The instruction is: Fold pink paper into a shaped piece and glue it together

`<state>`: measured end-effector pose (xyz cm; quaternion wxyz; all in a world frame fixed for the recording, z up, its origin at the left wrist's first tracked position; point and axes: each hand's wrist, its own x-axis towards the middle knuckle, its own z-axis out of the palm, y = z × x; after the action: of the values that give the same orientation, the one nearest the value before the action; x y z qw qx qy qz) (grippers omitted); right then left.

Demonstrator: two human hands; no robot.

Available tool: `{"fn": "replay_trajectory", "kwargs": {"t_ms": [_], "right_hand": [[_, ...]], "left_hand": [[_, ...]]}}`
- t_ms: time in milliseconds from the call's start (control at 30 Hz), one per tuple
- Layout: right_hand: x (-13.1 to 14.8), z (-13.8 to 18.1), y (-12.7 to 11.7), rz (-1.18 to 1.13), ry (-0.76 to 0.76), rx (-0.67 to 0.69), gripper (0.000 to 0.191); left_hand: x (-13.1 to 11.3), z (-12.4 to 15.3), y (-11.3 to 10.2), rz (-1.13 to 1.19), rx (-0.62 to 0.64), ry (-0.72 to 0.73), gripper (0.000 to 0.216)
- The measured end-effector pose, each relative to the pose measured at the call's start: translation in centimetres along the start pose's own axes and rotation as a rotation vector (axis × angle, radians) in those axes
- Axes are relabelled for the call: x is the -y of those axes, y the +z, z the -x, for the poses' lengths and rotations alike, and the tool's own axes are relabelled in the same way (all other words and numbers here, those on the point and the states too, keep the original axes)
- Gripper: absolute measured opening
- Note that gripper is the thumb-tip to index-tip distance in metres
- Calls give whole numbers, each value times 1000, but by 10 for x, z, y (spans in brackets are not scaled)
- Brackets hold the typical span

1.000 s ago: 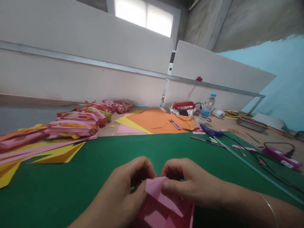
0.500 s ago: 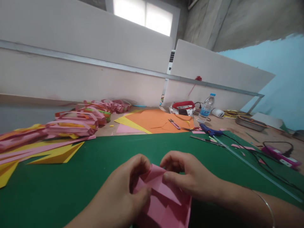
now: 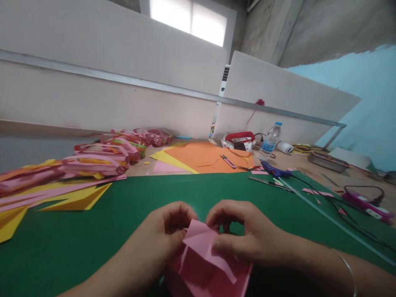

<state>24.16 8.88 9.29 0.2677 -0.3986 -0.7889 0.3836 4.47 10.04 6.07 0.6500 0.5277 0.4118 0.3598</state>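
Observation:
A folded pink paper box point(image 3: 204, 272) sits low in the head view, above the green mat point(image 3: 148, 194), with flaps bent over its upper end. My left hand point(image 3: 170, 231) grips the far left edge of the paper, thumb and fingers pinched together. On the other side, my right hand point(image 3: 236, 231) has its thumb flat on the pink flap and its curled fingers behind it. The lower part of the box runs out of the picture, and the fingertips behind the paper are partly hidden.
Several pink paper pieces point(image 3: 95, 163) are piled at the left, near yellow paper point(image 3: 77, 198). Orange sheets point(image 3: 204, 154) lie behind the mat with small pink-handled snips point(image 3: 229, 161). To the right are a blue glue gun point(image 3: 275, 170), a bottle point(image 3: 269, 142) and a purple power strip point(image 3: 368, 206).
My left thumb has moved off the paper's front toward its left edge. The top flap now stands out more from the box. My right hand has barely shifted.

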Motion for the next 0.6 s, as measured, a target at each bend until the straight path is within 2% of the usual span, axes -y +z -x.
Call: {"fn": "replay_trajectory", "kwargs": {"t_ms": [200,333,400,533,600], "right_hand": [[0,-2,-3,-109,96,175,31],[-1,-4,0,-150,172,156,20],[-2,-4,1,-189,212,145,16],[-3,-4,4,-269,305,157,13],[-3,-4,5,-262,327,153,13]], "left_hand": [[-7,4,5,45,-137,-93,13],[-13,7,10,-1,-201,-148,6],[-11,6,6,-6,-171,-156,9],[-6,2,-5,-73,2,-17,16],[-8,2,-5,-151,27,8,17]]}}
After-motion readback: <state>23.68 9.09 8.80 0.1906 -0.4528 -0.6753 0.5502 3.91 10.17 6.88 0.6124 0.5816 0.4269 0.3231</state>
